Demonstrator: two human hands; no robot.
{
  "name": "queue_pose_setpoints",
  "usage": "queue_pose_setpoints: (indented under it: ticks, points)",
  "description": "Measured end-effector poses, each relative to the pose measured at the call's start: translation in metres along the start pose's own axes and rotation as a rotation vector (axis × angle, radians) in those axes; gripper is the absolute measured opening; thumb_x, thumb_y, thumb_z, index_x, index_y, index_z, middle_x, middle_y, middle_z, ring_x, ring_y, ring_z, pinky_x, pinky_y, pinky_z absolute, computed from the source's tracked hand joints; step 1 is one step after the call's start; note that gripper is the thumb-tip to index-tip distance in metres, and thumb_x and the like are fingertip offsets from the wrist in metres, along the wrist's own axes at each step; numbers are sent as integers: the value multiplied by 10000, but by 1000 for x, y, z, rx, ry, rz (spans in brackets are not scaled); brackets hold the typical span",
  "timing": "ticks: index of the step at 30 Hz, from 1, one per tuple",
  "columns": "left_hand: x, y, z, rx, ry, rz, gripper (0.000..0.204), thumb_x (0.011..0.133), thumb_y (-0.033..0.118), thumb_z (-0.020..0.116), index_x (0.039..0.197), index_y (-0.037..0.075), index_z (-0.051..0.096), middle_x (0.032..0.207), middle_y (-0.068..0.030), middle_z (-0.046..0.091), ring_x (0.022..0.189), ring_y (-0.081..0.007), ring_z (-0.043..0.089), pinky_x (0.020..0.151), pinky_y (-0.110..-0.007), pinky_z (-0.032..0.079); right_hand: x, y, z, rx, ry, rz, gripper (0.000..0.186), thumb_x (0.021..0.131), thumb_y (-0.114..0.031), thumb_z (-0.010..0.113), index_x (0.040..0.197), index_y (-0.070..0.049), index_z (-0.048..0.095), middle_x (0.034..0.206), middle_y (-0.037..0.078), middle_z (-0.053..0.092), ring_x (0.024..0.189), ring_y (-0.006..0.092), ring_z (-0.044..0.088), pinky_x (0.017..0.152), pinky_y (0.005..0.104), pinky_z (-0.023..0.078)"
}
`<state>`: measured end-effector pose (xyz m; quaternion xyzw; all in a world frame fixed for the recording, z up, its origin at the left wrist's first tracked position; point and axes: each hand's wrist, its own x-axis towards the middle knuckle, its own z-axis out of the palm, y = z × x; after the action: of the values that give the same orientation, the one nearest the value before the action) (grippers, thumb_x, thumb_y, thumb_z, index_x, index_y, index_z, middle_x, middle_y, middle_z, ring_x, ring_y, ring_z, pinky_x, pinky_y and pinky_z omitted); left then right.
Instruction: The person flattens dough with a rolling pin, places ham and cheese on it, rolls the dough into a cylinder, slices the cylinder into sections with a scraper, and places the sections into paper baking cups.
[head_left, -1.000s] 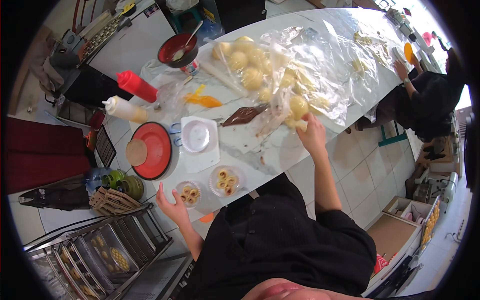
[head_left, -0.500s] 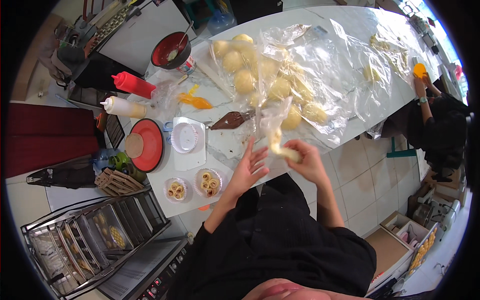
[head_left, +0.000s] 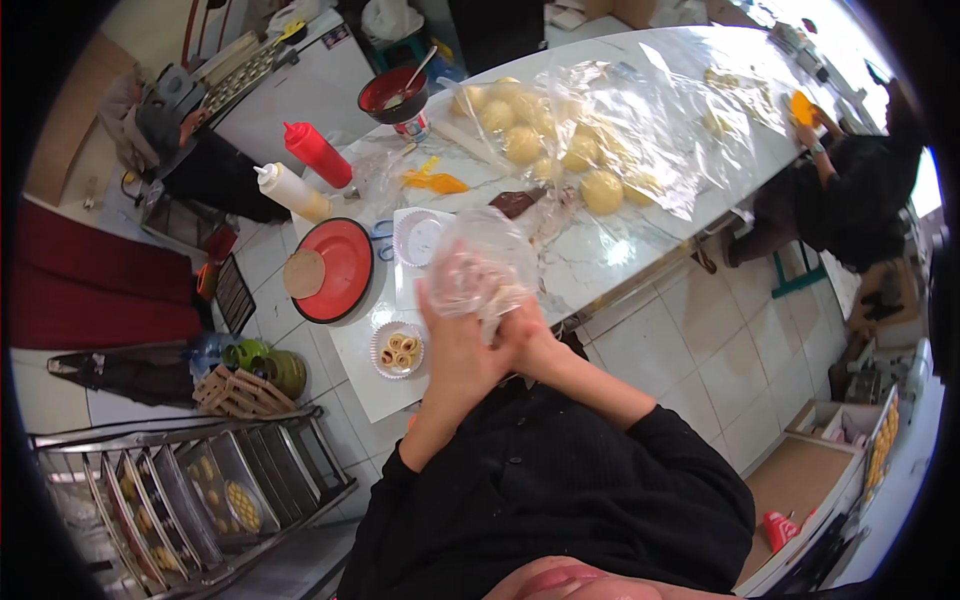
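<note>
My two hands meet over the near edge of the table. My left hand (head_left: 460, 350) and my right hand (head_left: 532, 338) close round a clear plastic piping bag (head_left: 488, 255), smeared by motion; its wide end balloons above the fingers. Pale filling inside is only faintly visible. Left of my hands, a white fluted paper cup (head_left: 397, 349) holds several small pastry rolls. Just beyond them, an empty-looking fluted cup (head_left: 415, 237) sits on a white tray-like board (head_left: 404, 290), partly covered by the bag. Behind the bag lies a brown-filled piping bag (head_left: 515, 203).
Round dough balls (head_left: 522, 145) rest under clear plastic sheeting (head_left: 640, 130). At left are a red plate (head_left: 345, 265), blue-handled scissors (head_left: 383, 240), red bottle (head_left: 318, 155), white bottle (head_left: 290, 190), orange bag (head_left: 437, 182) and dark bowl (head_left: 380, 95). Another person (head_left: 850, 180) works at far right.
My left hand, open before, has joined my right hand on the piping bag. Both hands moved left with it, and one cup of rolls is now hidden. The view has shifted.
</note>
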<state>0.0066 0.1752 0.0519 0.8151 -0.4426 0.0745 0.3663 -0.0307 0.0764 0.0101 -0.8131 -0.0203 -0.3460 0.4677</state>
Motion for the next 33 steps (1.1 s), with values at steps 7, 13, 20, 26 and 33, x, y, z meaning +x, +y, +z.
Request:
queue_pose_setpoints:
  ticks: [7,13,20,26,33]
  points:
    - [-55,-31,-61,-597,62,-353,346,909,307,518,1065,8,597,1202,-184,530,1124,-297,492,965,-398,346,-19,-72,57,-95,-146,0,177,694,-107,591,801,5,506,818,181,544,861,346,530,806,428,395]
    - [-95,-61,-89,-936,278,-639,236,933,170,494,1052,-26,553,1002,-99,602,883,-145,572,767,-276,461,-34,-105,85,-40,-402,66,258,776,-156,589,926,32,497,854,206,546,868,381,509,833,443,372]
    - [-126,-91,-114,-1273,270,-483,182,927,127,467,1030,-6,537,939,-81,599,902,-192,585,807,-333,476,-41,-129,123,-214,-432,11,170,801,-184,519,854,-23,526,716,105,573,717,298,555,701,405,350]
    - [-143,-111,-104,-1654,438,-557,124,895,70,390,817,41,482,657,-4,434,689,-149,502,893,-358,421,-55,-123,149,-347,-444,-100,124,748,-161,544,793,-48,565,726,66,583,700,233,561,701,379,340]
    - [-152,-120,-106,-1847,352,-457,136,853,6,378,745,83,410,600,30,309,550,-86,332,740,-287,395,-83,-118,136,-437,-494,-118,96,762,-151,550,799,-63,537,774,54,553,799,209,554,745,362,340]
